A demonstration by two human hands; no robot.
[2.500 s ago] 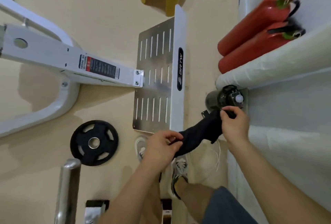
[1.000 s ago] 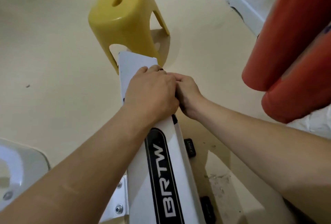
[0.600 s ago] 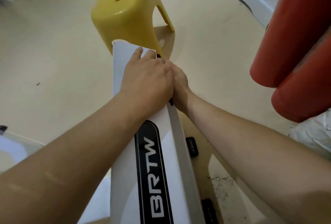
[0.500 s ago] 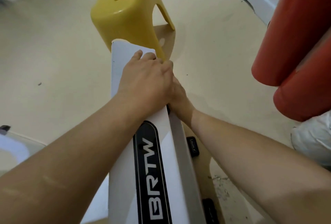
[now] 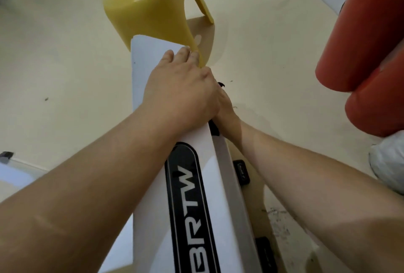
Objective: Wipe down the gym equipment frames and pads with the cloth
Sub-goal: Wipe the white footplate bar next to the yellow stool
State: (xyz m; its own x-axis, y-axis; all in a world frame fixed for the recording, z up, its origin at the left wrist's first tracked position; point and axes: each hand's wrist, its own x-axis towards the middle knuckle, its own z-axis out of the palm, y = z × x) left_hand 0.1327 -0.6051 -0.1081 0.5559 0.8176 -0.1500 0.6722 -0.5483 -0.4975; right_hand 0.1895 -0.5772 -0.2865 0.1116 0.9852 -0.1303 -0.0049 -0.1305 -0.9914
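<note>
A white machine frame (image 5: 150, 58) with a black BRTW label (image 5: 185, 187) runs away from me towards its far end. My left hand (image 5: 181, 89) lies flat on top of it near that end, fingers straight and pointing forward. My right hand (image 5: 226, 109) is against the frame's right side, with its fingers hidden behind the left hand. The black cloth (image 5: 213, 128) shows only as small bits beside the right hand; the rest is covered by both hands.
A yellow plastic stool (image 5: 150, 6) stands on the beige floor just beyond the frame's end. Two red cylinders (image 5: 360, 50) hang in at the right above a white wrapped bundle (image 5: 387, 163). Black rubber feet (image 5: 241, 171) sit under the frame's right edge.
Both hands went from stretching the cloth in the air to the top of the frame. In the last second they slid forward along it towards the stool end.
</note>
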